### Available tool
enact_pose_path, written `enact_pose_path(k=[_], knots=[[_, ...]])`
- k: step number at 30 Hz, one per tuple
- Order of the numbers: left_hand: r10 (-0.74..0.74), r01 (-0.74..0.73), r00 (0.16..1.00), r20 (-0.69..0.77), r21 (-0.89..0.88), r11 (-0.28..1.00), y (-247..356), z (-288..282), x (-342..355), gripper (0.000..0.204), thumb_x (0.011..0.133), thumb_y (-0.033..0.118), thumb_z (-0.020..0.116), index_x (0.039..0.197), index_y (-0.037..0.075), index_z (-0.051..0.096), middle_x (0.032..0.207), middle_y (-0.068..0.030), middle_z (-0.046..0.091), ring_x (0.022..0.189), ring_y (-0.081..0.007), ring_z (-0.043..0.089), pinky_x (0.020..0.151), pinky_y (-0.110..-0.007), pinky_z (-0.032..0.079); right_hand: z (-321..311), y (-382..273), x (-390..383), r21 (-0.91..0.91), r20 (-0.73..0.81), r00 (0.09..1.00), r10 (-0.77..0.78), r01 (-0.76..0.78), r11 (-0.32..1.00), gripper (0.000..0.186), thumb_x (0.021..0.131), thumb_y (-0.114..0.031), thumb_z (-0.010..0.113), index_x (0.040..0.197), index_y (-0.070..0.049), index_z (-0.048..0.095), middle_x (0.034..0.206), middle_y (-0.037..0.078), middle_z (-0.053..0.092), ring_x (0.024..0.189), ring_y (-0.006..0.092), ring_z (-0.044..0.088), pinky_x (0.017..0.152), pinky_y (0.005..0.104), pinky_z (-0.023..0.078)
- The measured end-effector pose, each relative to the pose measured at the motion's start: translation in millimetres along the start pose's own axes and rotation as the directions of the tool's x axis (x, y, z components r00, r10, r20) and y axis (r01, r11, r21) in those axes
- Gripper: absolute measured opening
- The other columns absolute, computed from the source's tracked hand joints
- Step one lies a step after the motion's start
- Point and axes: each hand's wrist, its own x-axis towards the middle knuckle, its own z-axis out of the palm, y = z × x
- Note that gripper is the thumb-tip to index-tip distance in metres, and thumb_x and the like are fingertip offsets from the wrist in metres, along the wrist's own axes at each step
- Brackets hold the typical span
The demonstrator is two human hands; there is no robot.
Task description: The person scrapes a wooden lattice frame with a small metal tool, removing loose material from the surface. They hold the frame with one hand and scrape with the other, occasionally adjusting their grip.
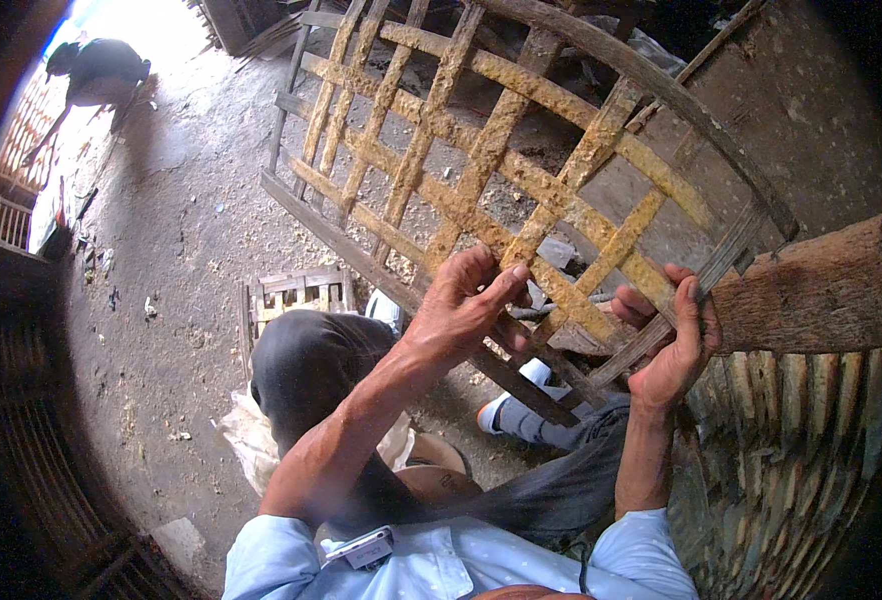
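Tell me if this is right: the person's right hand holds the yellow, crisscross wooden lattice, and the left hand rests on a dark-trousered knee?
The left hand isn't on the knee; it's on the lattice too, as the head view shows.

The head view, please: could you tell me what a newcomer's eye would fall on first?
Probably the large wooden-framed lattice of crusted yellow strips, tilted across the upper middle, with the bare left hand on its strips and the bare right hand at its right-hand edge. Next might come the bent-over person in dark clothing at upper left, then the rough brown wooden slab at far right.
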Motion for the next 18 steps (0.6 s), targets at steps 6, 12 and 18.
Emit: enact_pose_path(k=[6, 12, 18], knots=[[-0.049, 0.044, 0.998, -0.047, -0.093, 0.995, -4, -3, 4, 0.03, 0.094, 0.029, 0.063, 0.087, 0.0, 0.06, 0.072, -0.0023, 0.059, 0.051, -0.0084, 0.057, 0.042, -0.026, 0.051, 2, 2, -3, 0.016, 0.037, 0.998, -0.047, 0.046, 0.999, 0.031, 0.099, -0.026, 0.054, 0.105, 0.004, 0.061, 0.095, 0.015, 0.066, 0.067, 0.0265, 0.071, 0.057, 0.0373, 0.063], [-0.079, 0.077, 0.994, -0.073, -0.039, 0.996, -1, 1, 7, 0.029, 0.092, 0.029, 0.064, 0.081, 0.003, 0.061, 0.069, -0.0006, 0.058, 0.048, -0.0083, 0.054, 0.041, -0.024, 0.048, -2, 3, -1, 0.029, 0.038, 0.999, -0.022, 0.021, 0.999, 0.028, 0.097, -0.026, 0.058, 0.107, -0.001, 0.059, 0.098, 0.011, 0.065, 0.068, 0.0304, 0.071, 0.057, 0.0391, 0.062], [-0.138, 0.134, 0.972, -0.189, -0.034, 0.99, 6, 1, 7, 0.022, 0.085, 0.018, 0.064, 0.082, -0.004, 0.06, 0.068, -0.0051, 0.061, 0.049, -0.0136, 0.06, 0.045, -0.028, 0.053, 6, -1, -9, -0.02, 0.077, 0.995, -0.069, 0.071, 0.997, 0.03, 0.099, -0.024, 0.053, 0.103, 0.005, 0.059, 0.094, 0.019, 0.067, 0.065, 0.0274, 0.07, 0.056, 0.036, 0.062]])
